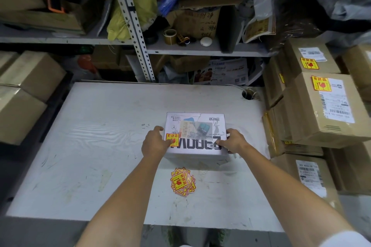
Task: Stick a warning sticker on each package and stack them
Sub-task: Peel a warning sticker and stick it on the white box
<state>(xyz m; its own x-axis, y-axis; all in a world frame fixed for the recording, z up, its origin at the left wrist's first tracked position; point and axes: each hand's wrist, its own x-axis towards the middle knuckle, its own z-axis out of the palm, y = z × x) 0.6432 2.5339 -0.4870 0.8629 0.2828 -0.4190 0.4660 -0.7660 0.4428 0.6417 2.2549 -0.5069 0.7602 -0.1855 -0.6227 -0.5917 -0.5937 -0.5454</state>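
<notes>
While the left hand (154, 143) clasps the white box (195, 126) at centre frame, thumb pressing the warning sticker (172, 139) onto its lower-left corner, the right hand (233, 142) pinches the right edge. Sticking step, seemingly finishing; thumb hides one corner. Next: two-handed lift onto the stickered cartons (321, 106), right of frame.

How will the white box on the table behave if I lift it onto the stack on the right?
Probably stiff: the white box keeps square edges between the left hand and right hand. Its wide, low shape should sit steady and is unlikely to tip. The taped top looks glossy and may be slippery, so hold the sides.
</notes>
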